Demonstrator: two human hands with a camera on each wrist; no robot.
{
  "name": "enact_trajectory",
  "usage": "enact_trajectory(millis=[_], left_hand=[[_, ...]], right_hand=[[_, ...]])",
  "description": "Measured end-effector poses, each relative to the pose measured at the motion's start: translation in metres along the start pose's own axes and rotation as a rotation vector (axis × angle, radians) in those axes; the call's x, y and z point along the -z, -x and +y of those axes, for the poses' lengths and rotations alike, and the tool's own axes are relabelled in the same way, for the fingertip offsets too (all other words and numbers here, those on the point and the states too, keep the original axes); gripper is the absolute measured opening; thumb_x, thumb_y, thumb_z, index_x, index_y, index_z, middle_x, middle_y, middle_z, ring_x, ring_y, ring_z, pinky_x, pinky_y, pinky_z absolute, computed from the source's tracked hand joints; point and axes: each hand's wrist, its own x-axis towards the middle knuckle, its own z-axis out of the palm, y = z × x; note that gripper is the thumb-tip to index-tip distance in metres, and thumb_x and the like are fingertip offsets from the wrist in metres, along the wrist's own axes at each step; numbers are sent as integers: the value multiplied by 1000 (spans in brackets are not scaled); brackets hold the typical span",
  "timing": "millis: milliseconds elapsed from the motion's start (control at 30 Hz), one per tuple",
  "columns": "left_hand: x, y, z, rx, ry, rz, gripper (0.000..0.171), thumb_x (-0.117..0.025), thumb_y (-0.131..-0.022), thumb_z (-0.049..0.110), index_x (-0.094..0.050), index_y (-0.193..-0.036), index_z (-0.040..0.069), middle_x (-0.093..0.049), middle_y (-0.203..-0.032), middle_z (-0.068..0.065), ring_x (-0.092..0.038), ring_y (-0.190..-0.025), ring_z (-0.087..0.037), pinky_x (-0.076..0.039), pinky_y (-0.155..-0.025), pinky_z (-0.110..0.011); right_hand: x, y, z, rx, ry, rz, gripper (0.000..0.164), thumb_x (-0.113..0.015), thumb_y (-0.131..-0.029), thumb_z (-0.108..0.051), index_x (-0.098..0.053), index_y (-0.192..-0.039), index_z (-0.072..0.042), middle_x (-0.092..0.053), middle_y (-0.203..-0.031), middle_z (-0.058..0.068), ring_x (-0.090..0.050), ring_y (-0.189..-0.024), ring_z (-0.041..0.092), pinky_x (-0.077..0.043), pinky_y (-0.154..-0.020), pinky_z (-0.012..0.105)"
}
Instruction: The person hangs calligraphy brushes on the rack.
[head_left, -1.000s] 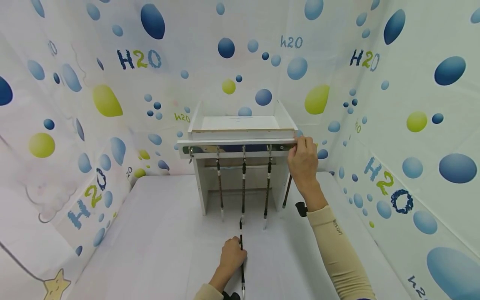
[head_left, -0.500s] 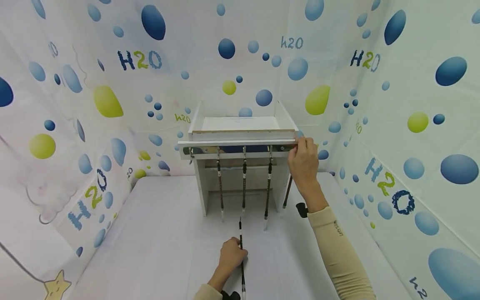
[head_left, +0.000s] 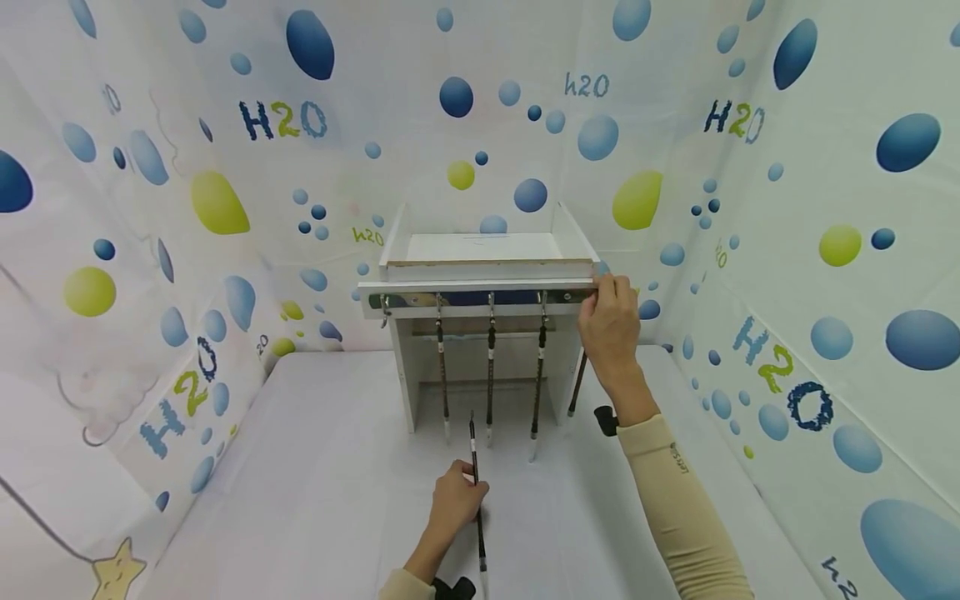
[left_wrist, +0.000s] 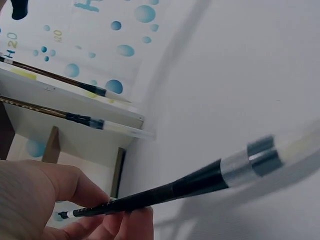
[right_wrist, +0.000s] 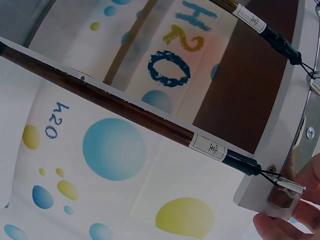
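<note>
A dark-handled calligraphy brush [head_left: 480, 537] is pinched between the thumb and fingers of my left hand [head_left: 454, 498], low in front of a white wooden rack. In the left wrist view this brush [left_wrist: 200, 185] points its pale bristles to the right. My right hand [head_left: 611, 325] grips the right end of the rack's metal hook rail [head_left: 467, 298]. In the right wrist view, fingers [right_wrist: 307, 177] press that rail end beside a brush [right_wrist: 150, 120] hanging by its loop. Several brushes hang bristles down, among them a middle one [head_left: 491, 375]. The leftmost hook [head_left: 386, 310] is bare.
The white rack's side panel [head_left: 405, 375] stands on a white-covered table [head_left: 322, 467]. An open tray top [head_left: 483, 247] sits above the rail. Walls [head_left: 420, 100] printed with bubbles and H2O lettering close in the back and both sides.
My left hand has moved slightly forward and left, taking the brush with it. Its upper tip now lies left of the middle hanging brush. The right hand has stayed on the rail.
</note>
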Motion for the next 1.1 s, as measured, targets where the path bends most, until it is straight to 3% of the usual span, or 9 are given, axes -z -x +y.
enact_trajectory(millis=[200,433,667,867,1100], left_hand=[[13,-3,8,-43,-37,18,31,-64,-83,8,-60,-111,-4,-67,-74,-7,-56,-46,-10,-47,-44,-23],[30,-2,22,-128,-112,77,24,-66,-84,8,-63,-106,1,-66,-74,-3,-52,-58,-9,-42,-50,-24],[45,-1,42,-170,-117,120,20,-68,-86,8,-66,-105,2,-63,-73,-3,-47,-55,-7,-38,-47,-22],[62,0,57,-191,-90,142,20,-69,-89,10,-65,-107,3,-65,-78,-4,-56,-61,-8,-45,-51,-22],[84,-1,69,-247,-96,223,20,-70,-90,9,-64,-108,3,-68,-85,-7,-64,-70,-12,-50,-56,-23]], right_hand=[[0,0,1,1,1,0,25,-58,-93,1,-63,-115,10,-60,-104,26,-62,-89,41,-57,-76,48],[-1,0,1,-2,-9,-7,25,-58,-94,0,-63,-117,10,-60,-106,26,-62,-92,40,-58,-80,48],[0,-1,0,-10,-13,-24,25,-56,-95,-1,-63,-117,10,-59,-106,26,-62,-93,40,-58,-81,48],[-1,-1,1,6,-9,0,24,-57,-95,-1,-63,-115,10,-60,-104,26,-62,-90,39,-59,-78,47],[0,-1,1,5,-20,-1,24,-57,-95,-1,-63,-116,10,-60,-104,26,-61,-89,39,-58,-77,48]])
